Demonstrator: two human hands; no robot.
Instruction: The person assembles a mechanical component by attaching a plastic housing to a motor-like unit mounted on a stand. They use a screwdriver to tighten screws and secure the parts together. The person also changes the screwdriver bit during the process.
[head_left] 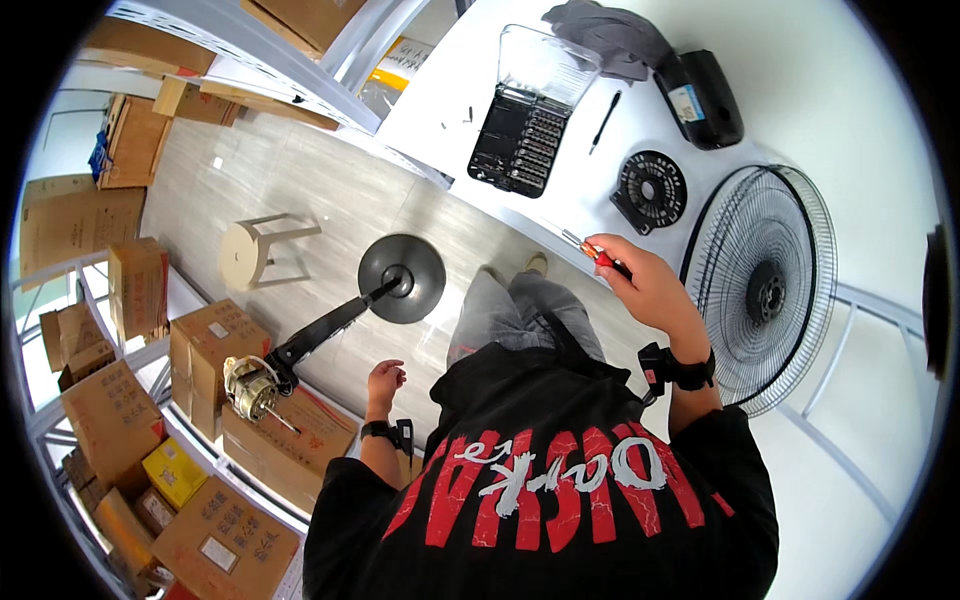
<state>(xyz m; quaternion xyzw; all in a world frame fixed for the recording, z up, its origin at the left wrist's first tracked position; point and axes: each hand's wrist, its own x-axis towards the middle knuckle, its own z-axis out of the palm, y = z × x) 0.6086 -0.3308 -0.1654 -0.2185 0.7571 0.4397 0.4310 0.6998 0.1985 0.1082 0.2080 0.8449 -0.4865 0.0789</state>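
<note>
My right hand (pixel 640 280) is closed around a screwdriver (pixel 603 258) with a red and black handle. Its metal shaft points up and left, over the table's edge. Close to that hand, a large round fan grille (pixel 740 300) of dark wire leans at the right. My left hand (pixel 384 384) hangs over the floor, fingers loosely curled and a little apart, with no object visible in it. To its left stands a fan stand with a black pole (pixel 330 333), a round black base (pixel 418 262) and a bare motor (pixel 250 388) with a protruding shaft.
On the white table (pixel 440 90) lie an open bit set case (pixel 520 140), a thin black screwdriver (pixel 605 122), a small black fan (pixel 650 188), a black housing (pixel 705 100) and a grey cloth (pixel 615 35). A beige stool (pixel 243 256) stands left; shelves hold cardboard boxes (pixel 115 410).
</note>
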